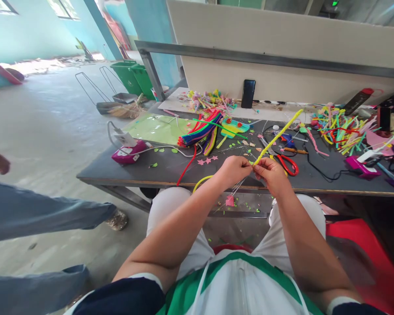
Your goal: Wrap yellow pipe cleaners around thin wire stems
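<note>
Pinching a yellow fuzzy stick (279, 137), the person looks busy with a bending or twisting step — from where I stand, I can't tell which. The next move seems to need a firm, steady grip. The left hand (235, 169) and right hand (271, 172) are close together, fingertips closed on the stick's low part — it slants up over the table (141, 168), near the red scissors (279, 159).

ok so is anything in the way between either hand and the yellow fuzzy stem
Nothing visible: the left hand and right hand both have their fingertips at the yellow stem. The red-handled tool lies on the table beside the right hand, not in between.
</note>
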### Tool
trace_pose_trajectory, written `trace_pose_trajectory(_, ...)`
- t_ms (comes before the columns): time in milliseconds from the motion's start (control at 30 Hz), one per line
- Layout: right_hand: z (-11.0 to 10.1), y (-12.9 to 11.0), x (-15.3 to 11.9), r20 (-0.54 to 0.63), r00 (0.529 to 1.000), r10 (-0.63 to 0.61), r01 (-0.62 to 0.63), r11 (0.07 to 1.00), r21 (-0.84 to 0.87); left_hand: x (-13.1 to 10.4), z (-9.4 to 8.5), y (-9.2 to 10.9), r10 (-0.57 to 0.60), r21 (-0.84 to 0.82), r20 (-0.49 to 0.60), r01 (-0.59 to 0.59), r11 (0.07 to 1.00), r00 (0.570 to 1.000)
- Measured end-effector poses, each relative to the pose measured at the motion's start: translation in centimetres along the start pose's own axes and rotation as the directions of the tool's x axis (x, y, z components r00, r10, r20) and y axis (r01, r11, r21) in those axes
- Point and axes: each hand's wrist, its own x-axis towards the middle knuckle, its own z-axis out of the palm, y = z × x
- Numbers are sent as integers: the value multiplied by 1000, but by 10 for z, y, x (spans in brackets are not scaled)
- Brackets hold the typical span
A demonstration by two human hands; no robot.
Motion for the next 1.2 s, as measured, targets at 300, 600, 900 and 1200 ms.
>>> trace_pose_trajectory(300,-3,4,1,-57,991,-119,119,993,-7,-2,-6,6,93,-154,89,-78,985,992)
trace_pose_trajectory(600,15,-4,-10,-100,953,-286,295,951,94,-10,6,7,45,-702,257,154,696,965)
trace_pose_trajectory(900,21,-11,-15,-203,920,-334,346,938,26,-16,-2,20,15,-814,445,398,423,895)
trace_pose_trajectory(1200,20,-14,-8,-280,939,-198,271,929,251,-12,7,15,51,-754,56,9,657,997)
